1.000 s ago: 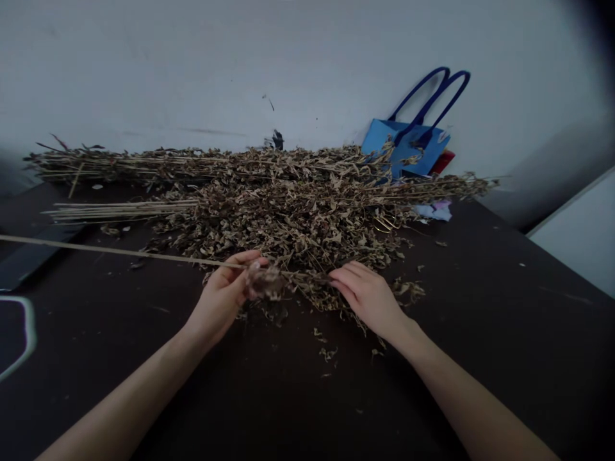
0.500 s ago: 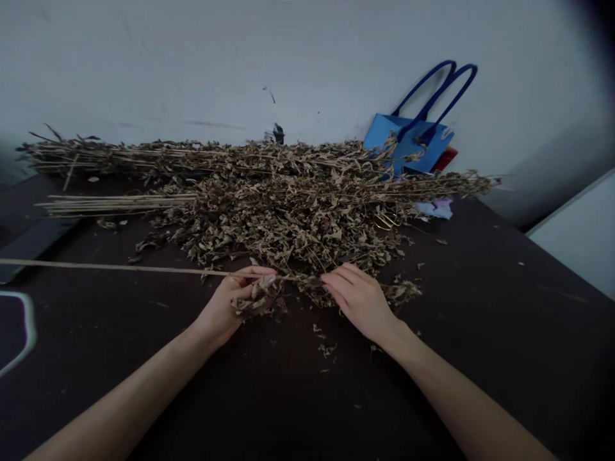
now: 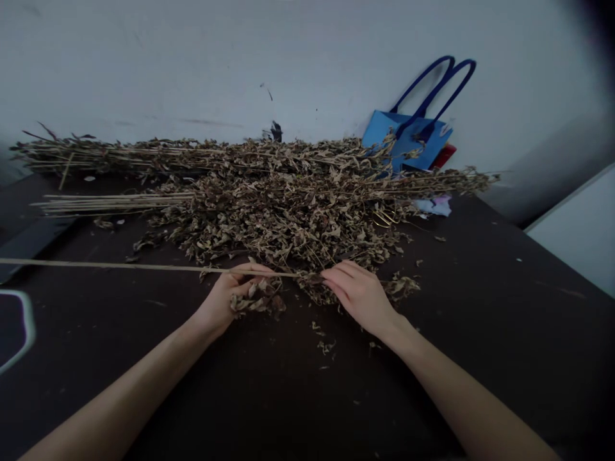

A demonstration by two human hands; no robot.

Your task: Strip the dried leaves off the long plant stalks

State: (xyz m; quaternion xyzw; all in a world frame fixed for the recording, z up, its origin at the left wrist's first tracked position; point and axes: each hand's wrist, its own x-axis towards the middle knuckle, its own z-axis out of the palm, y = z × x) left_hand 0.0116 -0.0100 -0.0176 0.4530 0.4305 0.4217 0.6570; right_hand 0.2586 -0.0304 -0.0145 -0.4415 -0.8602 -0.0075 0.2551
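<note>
A long, pale dried stalk (image 3: 120, 266) runs in from the left edge, nearly level, to the middle. My left hand (image 3: 221, 301) is closed around it, with a clump of crumpled dry leaves (image 3: 259, 302) hanging at its fingers. Farther along, my right hand (image 3: 362, 298) pinches at the leafy end of the stalk, its fingertips closed on dried leaves. Just beyond both hands spreads a heap of brown dried leaves (image 3: 288, 224); it partly merges with the stalk's leafy end.
Behind the heap lie bundled dried plants (image 3: 158, 155) along the wall. A blue bag (image 3: 408, 137) with dark handles stands at the back right. Leaf crumbs (image 3: 327, 347) lie on the dark table (image 3: 480, 320). A white-edged object (image 3: 29, 326) is at far left.
My left fingers have shifted slightly on the stalk, with the thumb now less visible. My right hand stays at nearly the same place. The view has shifted a little.
</note>
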